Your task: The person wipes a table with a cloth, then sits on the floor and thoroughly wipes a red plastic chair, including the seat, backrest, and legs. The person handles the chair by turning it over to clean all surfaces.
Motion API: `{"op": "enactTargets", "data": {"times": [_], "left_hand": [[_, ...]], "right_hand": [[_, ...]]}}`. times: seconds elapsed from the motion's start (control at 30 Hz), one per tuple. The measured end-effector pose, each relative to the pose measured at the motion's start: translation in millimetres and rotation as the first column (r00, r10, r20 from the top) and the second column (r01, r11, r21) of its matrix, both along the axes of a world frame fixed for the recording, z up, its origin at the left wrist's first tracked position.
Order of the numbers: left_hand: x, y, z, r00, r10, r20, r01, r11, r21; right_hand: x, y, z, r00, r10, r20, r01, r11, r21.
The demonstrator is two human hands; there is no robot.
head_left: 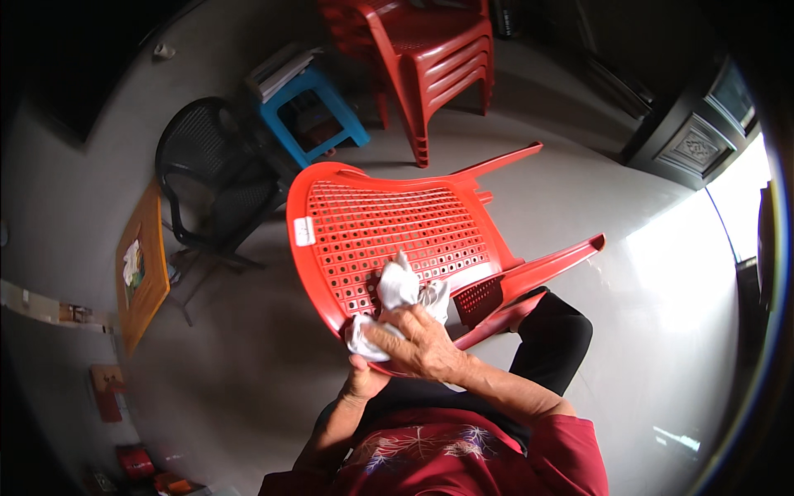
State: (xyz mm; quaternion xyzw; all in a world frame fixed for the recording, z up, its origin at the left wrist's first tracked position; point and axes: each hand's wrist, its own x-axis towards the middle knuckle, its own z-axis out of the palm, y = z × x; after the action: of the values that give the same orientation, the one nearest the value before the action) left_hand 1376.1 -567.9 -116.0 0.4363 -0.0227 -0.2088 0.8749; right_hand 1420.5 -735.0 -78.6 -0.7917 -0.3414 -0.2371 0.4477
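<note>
A red plastic chair (389,227) lies tipped across my lap, its perforated panel turned up toward me and its legs pointing to the right. A white label (304,231) sticks to its left rim. My right hand (422,343) presses a bunched white cloth (399,285) onto the chair's near edge, fingers closed over it. Part of the cloth spreads over the holed surface. Below, my left hand (365,380) grips the chair's near rim; its fingers are mostly hidden under the rim and the cloth.
Stacked red chairs (442,62) stand at the back. Left of them are a blue stool (310,116) with papers on top and a black chair (219,178). A wooden table (142,269) is at the left. A carved door (695,149) stands at the far right.
</note>
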Motion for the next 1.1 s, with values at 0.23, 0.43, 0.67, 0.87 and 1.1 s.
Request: {"op": "enactTargets", "data": {"times": [0.23,0.43,0.67,0.87,1.1], "left_hand": [[11,-5,27,0.999,0.004,-0.047,0.004,0.987,0.162],[11,-12,31,1.000,0.004,-0.026,0.002,0.979,0.203],[13,-7,24,0.996,0.035,-0.081,-0.023,0.989,0.147],[15,-20,37,0.996,0.091,-0.013,-0.088,0.986,0.141],[11,-25,40,0.985,0.168,0.034,-0.171,0.975,0.143]], "right_hand": [[71,-83,-83,0.658,-0.729,-0.188,0.673,0.681,-0.287],[118,-159,-120,0.426,-0.753,-0.501,0.369,0.650,-0.664],[107,-151,-114,0.548,-0.739,-0.391,0.004,0.470,-0.883],[60,-129,-83,0.603,-0.755,-0.256,0.383,0.556,-0.738],[0,2,-11,0.770,-0.546,-0.330,0.493,0.838,-0.235]]}}
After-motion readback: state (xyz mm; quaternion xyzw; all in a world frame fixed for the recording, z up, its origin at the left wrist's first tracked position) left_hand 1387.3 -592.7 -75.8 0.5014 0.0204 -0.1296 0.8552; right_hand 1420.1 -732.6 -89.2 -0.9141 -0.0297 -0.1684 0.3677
